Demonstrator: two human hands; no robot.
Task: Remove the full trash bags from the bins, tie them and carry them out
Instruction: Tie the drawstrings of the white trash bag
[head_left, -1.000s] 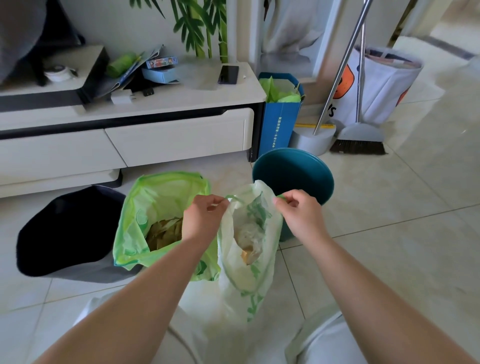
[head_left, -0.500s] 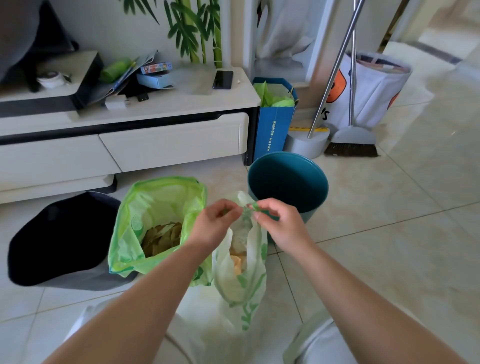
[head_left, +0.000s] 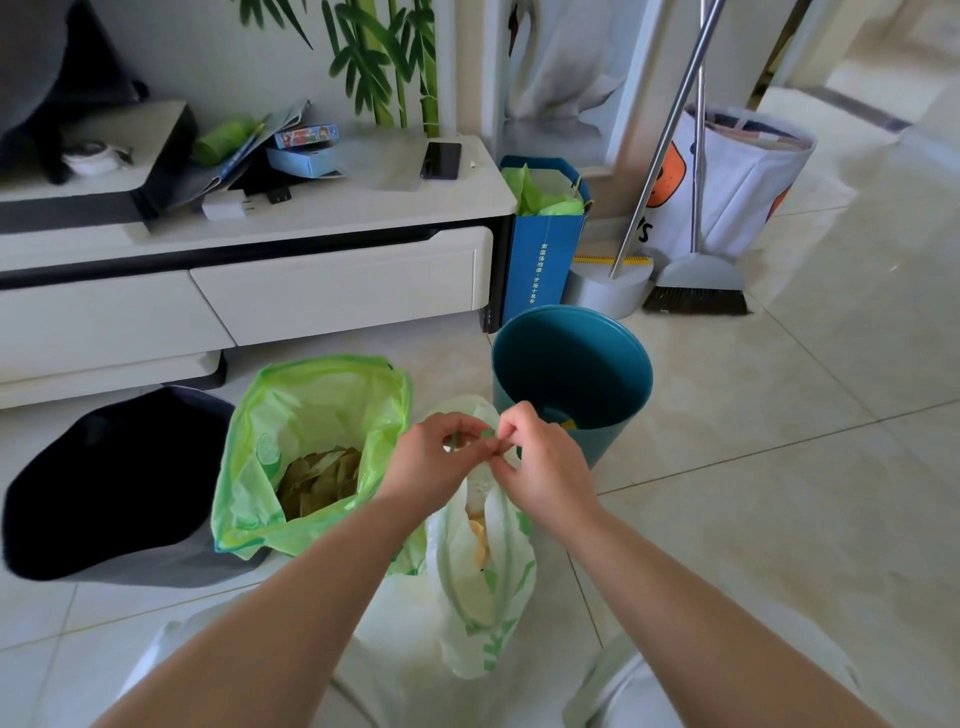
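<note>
Your left hand (head_left: 431, 467) and right hand (head_left: 545, 473) meet fingertip to fingertip, each pinching a handle of the white trash bag (head_left: 483, 587), which sits directly below them, near your knees. To its left stands the open green trash bag (head_left: 311, 410), beside a dark bin (head_left: 104, 483). Just behind your hands is the teal bin (head_left: 571, 364).

Thin, crinkled plastic film, translucent white with green print, makes up the white bag (head_left: 483, 587); the green bag (head_left: 311, 405) beside it is the same flimsy film with a slight sheen; the teal bin (head_left: 571, 364) is smooth, semi-matt plastic; the dark bin (head_left: 104, 483) looks matt. The pale floor tiles (head_left: 779, 493) are polished and glossy; the broom handle (head_left: 700, 156) is brushed metal; the blue gift bag (head_left: 545, 249) is smooth paper.
</note>
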